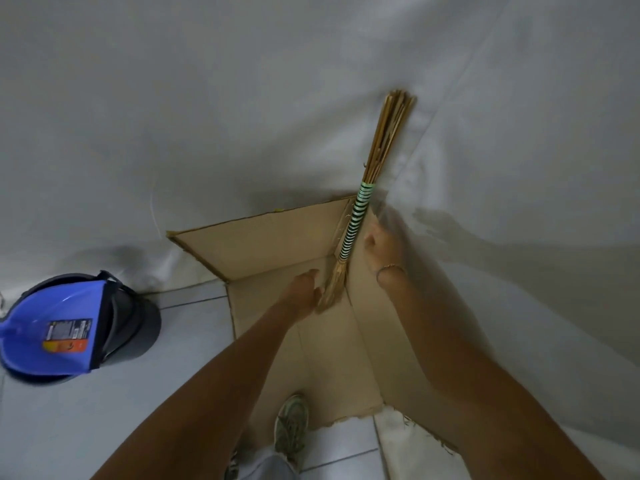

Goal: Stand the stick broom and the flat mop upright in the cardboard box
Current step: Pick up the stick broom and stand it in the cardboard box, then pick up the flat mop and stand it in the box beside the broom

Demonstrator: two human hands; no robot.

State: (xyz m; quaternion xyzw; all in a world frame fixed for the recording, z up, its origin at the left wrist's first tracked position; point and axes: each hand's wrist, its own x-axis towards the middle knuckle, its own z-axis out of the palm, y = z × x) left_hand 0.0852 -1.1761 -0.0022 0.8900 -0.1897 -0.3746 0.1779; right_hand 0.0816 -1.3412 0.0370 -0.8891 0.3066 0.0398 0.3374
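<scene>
The stick broom (356, 216) stands nearly upright in the far right corner of the open cardboard box (263, 244). Its green and black banded binding sits at the box rim, and its bare stick ends lean on the white sheet behind. My left hand (303, 289) reaches into the box and grips the broom's lower bundle. My right hand (381, 249) is blurred, just right of the banded part, with its fingers loosely curled and holding nothing. A thin bracelet is on that wrist. No flat mop is in view.
A blue dustpan (52, 327) lies on a dark grey bucket (138, 327) on the tiled floor to the left. White sheeting covers the wall behind and to the right of the box. My shoe (291, 427) stands at the box's torn near edge.
</scene>
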